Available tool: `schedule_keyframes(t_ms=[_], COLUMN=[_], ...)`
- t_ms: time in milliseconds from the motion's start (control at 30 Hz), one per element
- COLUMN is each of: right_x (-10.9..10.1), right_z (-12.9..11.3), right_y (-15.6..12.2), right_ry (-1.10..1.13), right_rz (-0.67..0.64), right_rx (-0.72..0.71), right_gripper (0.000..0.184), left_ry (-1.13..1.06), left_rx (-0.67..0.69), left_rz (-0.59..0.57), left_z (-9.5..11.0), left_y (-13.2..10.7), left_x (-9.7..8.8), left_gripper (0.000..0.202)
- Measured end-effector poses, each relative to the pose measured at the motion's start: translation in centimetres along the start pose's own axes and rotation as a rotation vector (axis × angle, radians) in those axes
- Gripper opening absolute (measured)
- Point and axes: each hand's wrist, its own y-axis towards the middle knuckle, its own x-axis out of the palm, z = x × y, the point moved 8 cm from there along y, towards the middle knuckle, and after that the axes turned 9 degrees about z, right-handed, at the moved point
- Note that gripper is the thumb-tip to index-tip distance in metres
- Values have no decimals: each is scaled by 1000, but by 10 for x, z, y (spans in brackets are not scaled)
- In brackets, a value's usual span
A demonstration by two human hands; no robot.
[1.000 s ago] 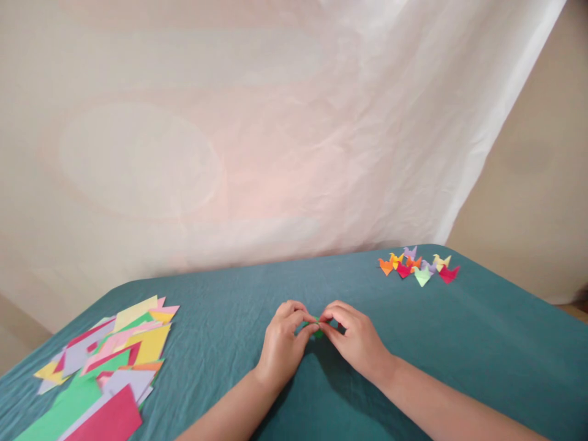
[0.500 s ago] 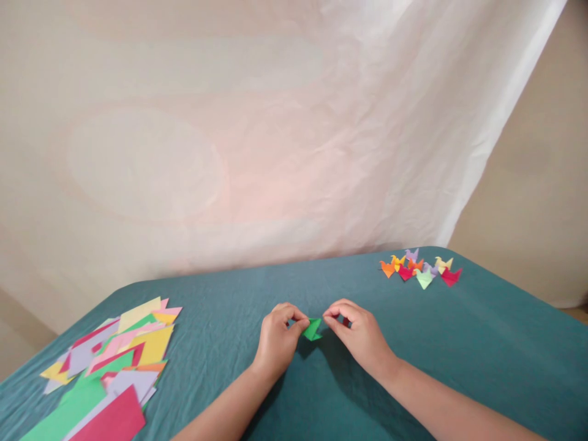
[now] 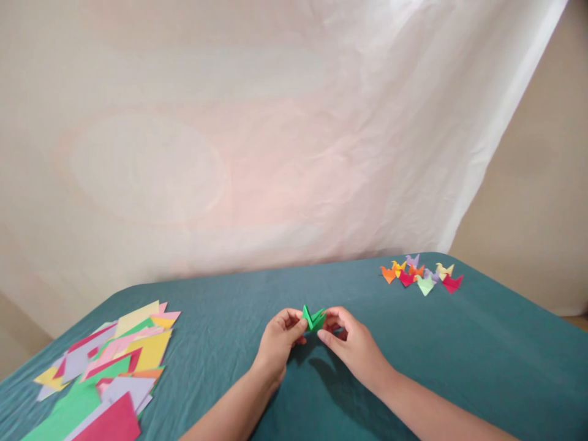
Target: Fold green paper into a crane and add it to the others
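Note:
A small green origami bird (image 3: 314,320) of folded paper is held up between my two hands, just above the table. Its points face upward and a fold stands open in its middle. My left hand (image 3: 281,340) pinches the bird's left side between thumb and fingers. At the right side, my right hand (image 3: 353,343) has its fingertips against the paper, partly hidden behind it, while the thumb lies below and a little apart.
Loose sheets of coloured paper (image 3: 150,349) lie in an overlapping pile at the left. Several folded paper birds (image 3: 425,285) stand grouped at the far right. A dark green cloth (image 3: 220,312) covers the table, and a pale sheet (image 3: 275,153) hangs behind it.
The green bird has turned, its points now facing up instead of to the right. My right hand has moved left from beside the paper to touch it.

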Motion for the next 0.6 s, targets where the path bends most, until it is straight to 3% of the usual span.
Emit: schedule_keyframes(t_ms=[100, 233, 333, 500, 600], right_x=[-4, -7, -5, -7, -9], right_z=[6, 10, 8, -9, -13], right_y=[3, 5, 6, 5, 5], right_ry=[42, 43, 0, -149, -185], right_rz=[24, 44, 28, 43, 57], right_rx=[2, -10, -46, -255, -278], right_gripper=[21, 24, 29, 13, 8], left_ry=[-14, 154, 377, 621, 676], left_rx=[11, 184, 349, 563, 636], left_rz=[-85, -166, -198, -141, -68], left_z=[1, 12, 22, 40, 49], left_y=[-5, -9, -12, -17, -17], left_x=[11, 16, 17, 14, 10], left_gripper=[26, 42, 25, 19, 17])
